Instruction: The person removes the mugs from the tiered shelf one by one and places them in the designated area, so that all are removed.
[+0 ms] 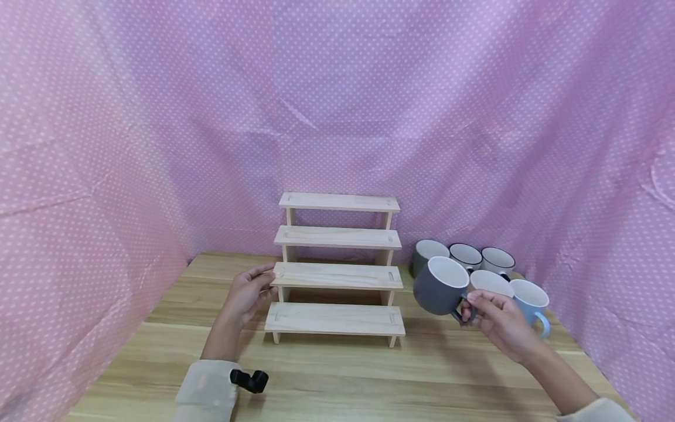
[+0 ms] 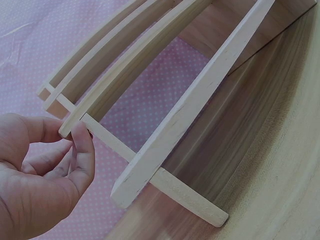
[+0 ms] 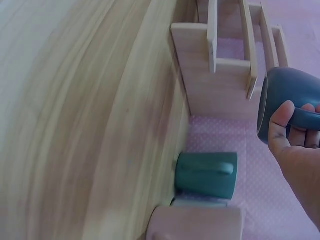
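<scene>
A pale wooden stepped shelf (image 1: 337,319) with several boards stands in the middle of the table. My left hand (image 1: 248,296) pinches the left end of its second board from the bottom; in the left wrist view, thumb and fingertips (image 2: 82,142) close around that board's end. To the right of the shelf, my right hand (image 1: 498,322) holds a dark grey mug (image 1: 436,290) by its handle, lifted above the table. The mug is nearly upright, its white inside visible and its handle toward me. In the right wrist view the mug (image 3: 287,92) overlaps the shelf's far end.
Behind the held mug stand a green mug (image 1: 422,264), two white mugs with dark rims (image 1: 466,256), a mug with a white inside (image 1: 490,282), partly hidden, and a light blue mug (image 1: 529,299). Pink dotted cloth (image 1: 337,117) surrounds the wooden table (image 1: 327,381).
</scene>
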`<state>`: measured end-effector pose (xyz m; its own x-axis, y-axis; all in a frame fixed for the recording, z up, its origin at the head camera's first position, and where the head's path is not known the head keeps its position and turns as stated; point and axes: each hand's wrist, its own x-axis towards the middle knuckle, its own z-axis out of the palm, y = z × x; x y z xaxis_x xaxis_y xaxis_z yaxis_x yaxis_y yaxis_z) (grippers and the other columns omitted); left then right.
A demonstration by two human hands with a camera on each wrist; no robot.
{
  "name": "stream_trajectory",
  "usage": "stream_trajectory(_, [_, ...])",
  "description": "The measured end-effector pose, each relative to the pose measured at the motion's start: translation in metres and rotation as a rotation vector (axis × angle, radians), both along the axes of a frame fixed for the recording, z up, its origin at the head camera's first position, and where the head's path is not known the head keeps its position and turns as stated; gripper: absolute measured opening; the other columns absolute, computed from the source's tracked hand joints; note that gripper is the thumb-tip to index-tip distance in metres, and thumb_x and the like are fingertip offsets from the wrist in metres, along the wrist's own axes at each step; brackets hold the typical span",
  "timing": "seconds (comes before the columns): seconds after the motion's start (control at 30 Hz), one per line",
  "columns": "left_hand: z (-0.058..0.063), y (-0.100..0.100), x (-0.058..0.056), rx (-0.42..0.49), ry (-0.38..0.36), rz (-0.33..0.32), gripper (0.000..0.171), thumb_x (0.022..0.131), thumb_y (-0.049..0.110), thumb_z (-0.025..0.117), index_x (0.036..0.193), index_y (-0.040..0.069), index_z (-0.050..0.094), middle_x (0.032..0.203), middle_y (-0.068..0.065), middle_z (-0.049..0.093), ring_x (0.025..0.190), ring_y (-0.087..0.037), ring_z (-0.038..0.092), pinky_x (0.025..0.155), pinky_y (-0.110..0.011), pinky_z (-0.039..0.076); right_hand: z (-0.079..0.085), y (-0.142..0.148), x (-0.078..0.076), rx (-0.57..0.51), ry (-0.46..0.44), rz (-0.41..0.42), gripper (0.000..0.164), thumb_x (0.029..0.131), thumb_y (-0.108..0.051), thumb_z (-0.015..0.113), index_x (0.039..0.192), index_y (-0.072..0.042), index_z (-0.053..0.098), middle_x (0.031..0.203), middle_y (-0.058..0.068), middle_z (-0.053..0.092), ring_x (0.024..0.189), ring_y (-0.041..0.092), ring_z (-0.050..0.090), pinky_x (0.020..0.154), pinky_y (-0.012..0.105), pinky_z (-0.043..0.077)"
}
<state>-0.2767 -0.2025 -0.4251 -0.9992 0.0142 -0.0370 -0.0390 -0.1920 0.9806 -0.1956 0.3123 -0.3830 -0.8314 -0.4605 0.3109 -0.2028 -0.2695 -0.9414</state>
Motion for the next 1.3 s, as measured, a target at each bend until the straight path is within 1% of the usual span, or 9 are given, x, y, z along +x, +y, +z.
stream_trajectory(0.13, [0.0, 0.0, 0.001, 0.011, -0.002, 0.001, 0.046, 0.104, 0.005, 0.057, 0.147, -0.007, 0.045, 0.109, -0.006, 0.06, 0.086, -0.01, 0.062, 0.081, -0.02, 0.059, -0.006, 0.01, -0.001, 0.029, -0.014, -0.055, 0.036, 0.11, 0.001, 0.033, 0.103, -0.005, 0.067, 0.096, 0.0, 0.065, 0.088, 0.01, 0.064, 0.081, 0.031, 0.061])
stream_trajectory(0.3, [-0.001, 0.002, 0.001, 0.018, -0.003, 0.001, 0.046, 0.104, 0.004, 0.057, 0.147, -0.007, 0.046, 0.109, -0.006, 0.059, 0.085, -0.01, 0.062, 0.079, -0.019, 0.059, -0.017, 0.016, -0.002, 0.034, -0.062, -0.171, 0.03, 0.11, 0.0, 0.038, 0.101, -0.004, 0.066, 0.095, 0.001, 0.064, 0.085, 0.01, 0.064, 0.078, 0.03, 0.061])
stream_trajectory(0.4, [-0.001, 0.003, 0.0, 0.02, 0.0, 0.0, 0.046, 0.104, 0.004, 0.058, 0.146, -0.008, 0.046, 0.108, -0.006, 0.06, 0.085, -0.01, 0.063, 0.079, -0.019, 0.059, -0.023, 0.016, -0.002, 0.035, -0.121, -0.258, 0.025, 0.109, -0.002, 0.043, 0.098, -0.004, 0.065, 0.094, 0.002, 0.064, 0.083, 0.011, 0.064, 0.076, 0.029, 0.061])
stream_trajectory(0.5, [-0.001, 0.003, 0.0, 0.018, 0.004, 0.0, 0.046, 0.104, 0.004, 0.058, 0.146, -0.008, 0.046, 0.108, -0.006, 0.06, 0.085, -0.01, 0.063, 0.079, -0.019, 0.059, -0.027, 0.015, -0.004, 0.066, -0.182, -0.345, 0.021, 0.109, -0.005, 0.048, 0.096, -0.003, 0.064, 0.093, 0.003, 0.063, 0.081, 0.011, 0.064, 0.074, 0.029, 0.061])
stream_trajectory(0.67, [0.0, 0.003, 0.001, 0.014, 0.007, 0.001, 0.046, 0.104, 0.004, 0.057, 0.146, -0.007, 0.046, 0.11, -0.006, 0.06, 0.086, -0.01, 0.062, 0.081, -0.019, 0.059, -0.033, 0.011, -0.012, 0.101, -0.271, -0.483, 0.022, 0.108, -0.01, 0.052, 0.094, -0.004, 0.067, 0.088, 0.004, 0.063, 0.077, 0.013, 0.064, 0.068, 0.032, 0.062])
stream_trajectory(0.73, [0.0, 0.003, 0.001, 0.011, 0.008, 0.001, 0.046, 0.104, 0.004, 0.057, 0.147, -0.007, 0.045, 0.111, -0.007, 0.06, 0.087, -0.01, 0.062, 0.081, -0.019, 0.059, -0.037, 0.01, -0.014, 0.121, -0.294, -0.522, 0.023, 0.108, -0.012, 0.053, 0.093, -0.004, 0.069, 0.086, 0.004, 0.062, 0.076, 0.013, 0.063, 0.067, 0.032, 0.062])
stream_trajectory(0.87, [-0.001, 0.003, 0.001, 0.007, 0.008, 0.003, 0.046, 0.104, 0.004, 0.057, 0.146, -0.007, 0.046, 0.109, -0.006, 0.06, 0.086, -0.01, 0.063, 0.08, -0.019, 0.059, -0.045, 0.006, -0.017, 0.171, -0.32, -0.575, 0.024, 0.108, -0.012, 0.054, 0.093, -0.003, 0.07, 0.083, 0.003, 0.062, 0.076, 0.013, 0.063, 0.067, 0.033, 0.063])
stream_trajectory(1.1, [-0.001, 0.003, 0.001, 0.006, 0.015, 0.007, 0.045, 0.104, 0.003, 0.056, 0.146, -0.008, 0.045, 0.105, -0.004, 0.061, 0.084, -0.01, 0.063, 0.08, -0.019, 0.059, -0.057, -0.003, -0.023, 0.243, -0.325, -0.643, 0.021, 0.108, -0.012, 0.054, 0.096, 0.0, 0.067, 0.082, 0.003, 0.062, 0.075, 0.012, 0.062, 0.067, 0.033, 0.063])
stream_trajectory(1.3, [-0.002, 0.003, 0.001, 0.009, 0.017, 0.011, 0.045, 0.104, 0.003, 0.056, 0.146, -0.008, 0.046, 0.104, -0.003, 0.062, 0.083, -0.009, 0.063, 0.079, -0.019, 0.059, -0.061, -0.008, -0.022, 0.268, -0.354, -0.667, 0.022, 0.108, -0.017, 0.054, 0.101, 0.001, 0.064, 0.082, 0.003, 0.061, 0.075, 0.013, 0.062, 0.071, 0.033, 0.063])
